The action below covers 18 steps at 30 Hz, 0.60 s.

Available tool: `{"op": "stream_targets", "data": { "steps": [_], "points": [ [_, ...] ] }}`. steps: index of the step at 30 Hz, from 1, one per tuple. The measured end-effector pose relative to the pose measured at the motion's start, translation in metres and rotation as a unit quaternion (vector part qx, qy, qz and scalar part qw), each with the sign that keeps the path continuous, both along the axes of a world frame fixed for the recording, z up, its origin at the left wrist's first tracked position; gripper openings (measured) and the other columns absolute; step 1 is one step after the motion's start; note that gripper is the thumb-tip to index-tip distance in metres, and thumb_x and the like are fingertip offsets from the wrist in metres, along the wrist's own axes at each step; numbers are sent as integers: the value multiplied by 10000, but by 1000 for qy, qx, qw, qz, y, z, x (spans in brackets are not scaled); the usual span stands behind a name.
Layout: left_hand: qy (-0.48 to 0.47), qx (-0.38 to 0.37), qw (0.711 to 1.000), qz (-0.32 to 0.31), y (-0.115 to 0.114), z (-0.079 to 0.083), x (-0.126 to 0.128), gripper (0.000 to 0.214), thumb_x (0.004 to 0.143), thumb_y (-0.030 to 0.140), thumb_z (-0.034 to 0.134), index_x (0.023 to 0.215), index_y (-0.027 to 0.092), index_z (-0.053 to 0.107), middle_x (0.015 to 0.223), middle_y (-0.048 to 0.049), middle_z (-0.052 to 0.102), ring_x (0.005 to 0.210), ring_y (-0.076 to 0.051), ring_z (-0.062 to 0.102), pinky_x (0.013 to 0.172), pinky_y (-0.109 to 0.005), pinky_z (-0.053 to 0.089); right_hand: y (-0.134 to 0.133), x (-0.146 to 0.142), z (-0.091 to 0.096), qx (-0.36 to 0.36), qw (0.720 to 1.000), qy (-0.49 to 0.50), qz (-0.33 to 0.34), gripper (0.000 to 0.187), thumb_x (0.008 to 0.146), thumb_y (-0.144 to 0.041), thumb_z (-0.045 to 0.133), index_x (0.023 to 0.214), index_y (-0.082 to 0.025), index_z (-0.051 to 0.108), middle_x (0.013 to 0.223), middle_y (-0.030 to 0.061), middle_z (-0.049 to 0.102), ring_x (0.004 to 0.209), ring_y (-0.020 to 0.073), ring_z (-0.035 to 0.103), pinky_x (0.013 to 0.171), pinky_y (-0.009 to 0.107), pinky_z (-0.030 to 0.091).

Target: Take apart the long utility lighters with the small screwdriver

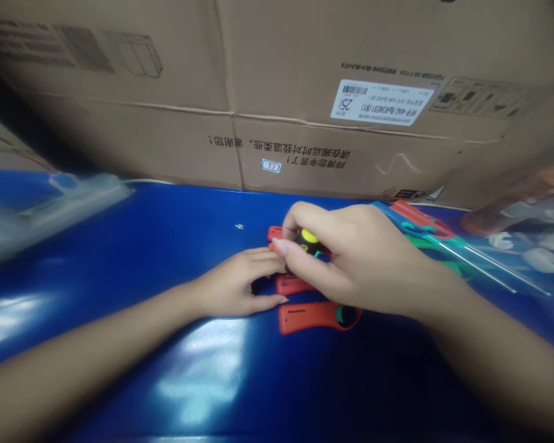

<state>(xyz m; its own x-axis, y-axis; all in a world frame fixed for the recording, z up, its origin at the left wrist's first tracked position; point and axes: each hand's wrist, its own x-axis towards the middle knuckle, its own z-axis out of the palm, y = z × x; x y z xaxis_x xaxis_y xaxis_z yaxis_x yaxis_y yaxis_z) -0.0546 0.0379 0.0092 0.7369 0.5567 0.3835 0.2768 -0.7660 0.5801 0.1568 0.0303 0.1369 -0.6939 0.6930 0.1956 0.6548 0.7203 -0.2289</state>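
Note:
Several red-orange plastic handle-shaped pieces lie in a column at the middle of the blue table. My left hand (233,280) is on the middle handle-shaped piece (295,284), with fingers at its far side and thumb at its near edge. Above that piece, my right hand (337,246) pinches a black-and-yellow screwdriver (309,236), seen nearly end-on and mostly hidden by my fingers. Closer to me, a red handle-shaped piece (321,317) has a slot at one end and a dark round opening with green at the other. Another red piece (274,232) shows partly behind my fingers.
A large cardboard box (277,92) stands across the back of the blue table (194,215). At right lie blue, red and green plastic parts (415,224) with thin metal rods (480,264), beside blurred clear bags (545,246). A clear plastic bag (64,209) is at left.

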Motion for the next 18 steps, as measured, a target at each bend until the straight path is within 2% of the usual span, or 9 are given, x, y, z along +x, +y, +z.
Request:
{"op": "stream_targets", "data": {
  "steps": [3,5,9,13,16,18],
  "points": [
    [27,60,998,12,0,-1,-2,258,907,325,670,1133,202,654,1134,-87,726,1084,-256,665,961,-399,533,0,0,-2,8,1000,14,20,236,926,-248,446,1131,-178,539,776,-12,652,590,130,536,554,255,284],
    [48,84,995,19,0,0,-3,280,905,344,666,1155,218,657,1170,-85,721,1112,-269,654,973,-414,527,1,0,-5,30,999,18,23,214,913,-267,467,1086,-174,553,768,-10,645,586,127,524,548,256,272],
    [65,88,994,18,0,1,-5,329,915,355,649,1216,221,641,1232,-83,703,1158,-264,641,1012,-407,515,5,-1,-10,74,997,20,7,260,971,-366,435,867,-192,596,651,-21,586,551,121,484,551,269,256],
    [59,112,992,23,1,0,-5,287,926,368,636,1174,224,650,1118,-74,734,1093,-261,659,973,-404,528,5,-1,-10,73,996,26,44,212,942,-276,437,1025,-190,612,872,26,671,688,146,558,583,270,312],
    [71,88,993,30,0,-1,-5,252,924,384,630,1089,197,661,1025,-85,731,991,-250,676,892,-378,554,5,-1,-13,111,992,31,58,223,945,-351,471,893,-194,620,791,29,651,701,162,565,583,281,318],
    [74,80,993,34,0,-1,-6,263,930,382,622,1115,196,647,1049,-90,724,991,-245,674,893,-372,553,5,-3,-17,131,989,36,57,258,971,-367,457,862,-197,617,750,23,632,689,158,560,583,281,325]
  ]
}}
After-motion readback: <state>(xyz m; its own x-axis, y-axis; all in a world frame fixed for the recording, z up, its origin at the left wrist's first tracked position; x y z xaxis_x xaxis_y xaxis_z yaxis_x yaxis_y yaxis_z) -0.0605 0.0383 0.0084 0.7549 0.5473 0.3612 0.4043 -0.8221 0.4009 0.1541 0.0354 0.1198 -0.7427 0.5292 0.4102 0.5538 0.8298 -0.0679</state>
